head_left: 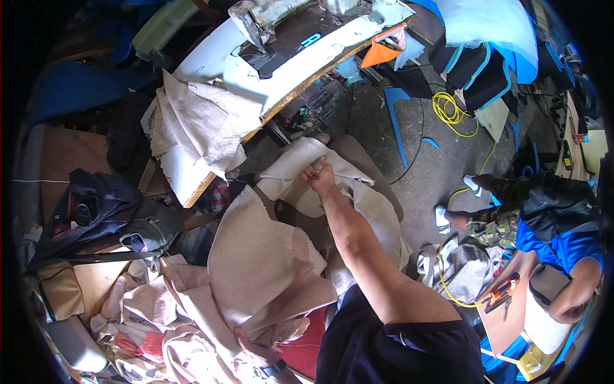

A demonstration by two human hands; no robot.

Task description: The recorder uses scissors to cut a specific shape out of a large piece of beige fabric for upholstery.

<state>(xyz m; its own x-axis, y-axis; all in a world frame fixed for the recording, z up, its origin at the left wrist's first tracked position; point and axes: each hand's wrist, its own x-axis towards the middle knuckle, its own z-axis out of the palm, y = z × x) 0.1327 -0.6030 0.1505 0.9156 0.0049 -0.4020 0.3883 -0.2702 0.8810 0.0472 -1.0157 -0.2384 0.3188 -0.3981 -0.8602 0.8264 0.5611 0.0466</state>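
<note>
A person looks down at a cluttered sewing workshop floor, both bare hands on a large piece of beige woven fabric (pixel 256 269). The right hand (pixel 320 174) reaches forward at full arm's length, and its grip is closed, pinching the far edge of the cloth, where the cloth folds over itself. The left hand (pixel 256 351), wearing a dark wristwatch (pixel 274 369), lies low and close to the body; its grip seems pressed on the near edge of the same piece, though whether the fingers are curled around it cannot be told.

The fabric spans between the two grips, draped and rumpled. It looks soft, limp and light, with a coarse weave that should not slip; judged from its sag, it will fold wherever it is unsupported, so edges and corners are the natural holds.

Beyond the right grip stands a white desk (pixel 281 77) with a sewing machine (pixel 256 25), more cloth hanging off its corner. Left of the near grip lies a heap of pale scraps (pixel 153 320). Far to the right, another person in a blue top (pixel 556 243) sits near a coiled yellow cable (pixel 451 112).
</note>
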